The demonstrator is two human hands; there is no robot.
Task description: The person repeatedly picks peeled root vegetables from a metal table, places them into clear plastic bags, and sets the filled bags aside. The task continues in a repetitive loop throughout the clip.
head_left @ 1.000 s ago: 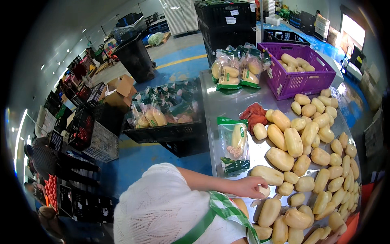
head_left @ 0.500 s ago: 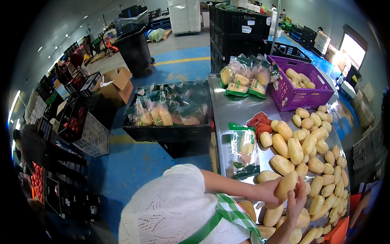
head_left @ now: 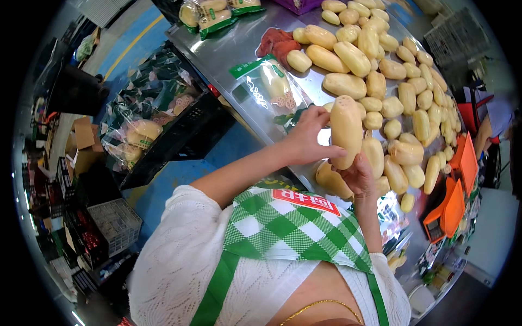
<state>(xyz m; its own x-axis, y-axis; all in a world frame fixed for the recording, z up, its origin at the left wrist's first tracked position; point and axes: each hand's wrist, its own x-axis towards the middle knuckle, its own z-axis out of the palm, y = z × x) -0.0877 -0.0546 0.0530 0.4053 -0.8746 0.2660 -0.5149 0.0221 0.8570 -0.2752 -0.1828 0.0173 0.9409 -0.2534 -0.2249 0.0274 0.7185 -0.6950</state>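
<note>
A pale, peeled lotus root (head_left: 347, 130) stands nearly upright between my hands, its end with small holes facing up. My left hand (head_left: 305, 138) grips its left side, the thumb across the lower part and the fingertips partly hidden behind it. My right hand (head_left: 361, 176) is closed round the lower end. Left of them, a clear plastic bag (head_left: 254, 89) with green printed ends lies on the metal table (head_left: 239, 46), with lotus root pieces inside. Many loose lotus roots (head_left: 356, 57) cover the table ahead and to the right.
A red cloth (head_left: 277, 44) lies beyond the bag. Filled packs (head_left: 215, 16) sit at the table's far left. A black crate (head_left: 174, 127) of packed bags stands left of the table. Orange baskets (head_left: 447, 209) are at the right, near another person's arm (head_left: 483, 136).
My view has swung down and to the right, so the table appears higher. The lotus root is now turned upright, with its holed end up, still in both hands.
</note>
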